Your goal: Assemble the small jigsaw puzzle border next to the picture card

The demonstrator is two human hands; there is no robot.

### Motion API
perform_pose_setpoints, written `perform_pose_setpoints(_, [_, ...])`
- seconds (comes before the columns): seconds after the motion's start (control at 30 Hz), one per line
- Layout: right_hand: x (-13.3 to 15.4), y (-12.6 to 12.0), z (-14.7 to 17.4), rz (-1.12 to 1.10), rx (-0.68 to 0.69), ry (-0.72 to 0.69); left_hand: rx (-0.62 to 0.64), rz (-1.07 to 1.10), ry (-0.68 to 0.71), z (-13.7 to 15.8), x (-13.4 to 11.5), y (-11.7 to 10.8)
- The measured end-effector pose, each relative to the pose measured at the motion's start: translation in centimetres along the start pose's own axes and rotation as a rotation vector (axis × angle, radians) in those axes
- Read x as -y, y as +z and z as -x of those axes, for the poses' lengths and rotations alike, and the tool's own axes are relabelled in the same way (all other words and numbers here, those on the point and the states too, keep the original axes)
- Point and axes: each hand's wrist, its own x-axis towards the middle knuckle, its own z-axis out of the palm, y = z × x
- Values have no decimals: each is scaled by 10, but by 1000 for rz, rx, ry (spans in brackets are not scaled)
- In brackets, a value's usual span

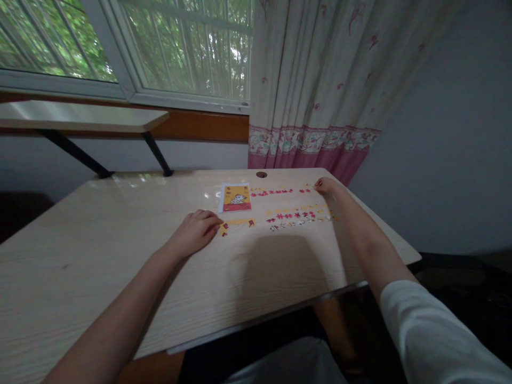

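Observation:
My left hand (199,230) rests on the table with its fingers closed together, their tips at the left end of a partly joined strip of yellow and red jigsaw puzzle pieces (236,222). Just above lies a picture card (237,198) of a white cartoon animal on yellow and red. My right hand (325,186) reaches to the far right, its fingers pinched on a small yellow puzzle piece (315,187) at the end of a loose row. Loose red puzzle pieces (296,215) lie in rows between the hands, with yellow ones above and white ones (288,225) below.
The light wooden table (120,229) carries a raised shelf (80,116) on black legs at the back left. A cable hole (261,175) sits near the back edge. Behind are a barred window (188,48) and a patterned curtain (316,80); a wall (448,133) stands at right.

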Motion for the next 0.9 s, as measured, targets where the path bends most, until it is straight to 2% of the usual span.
perform_pose_setpoints(0.4, [-2,0,-4,-2,48,-20,-18,8,7,1,1,1])
perform_pose_setpoints(0.7, [-7,6,1,-90,-20,-70,-25,8,13,0,3,3])
perform_pose_setpoints(0.9, [-13,5,8,-155,-122,-50,-20,8,8,1,3,2])
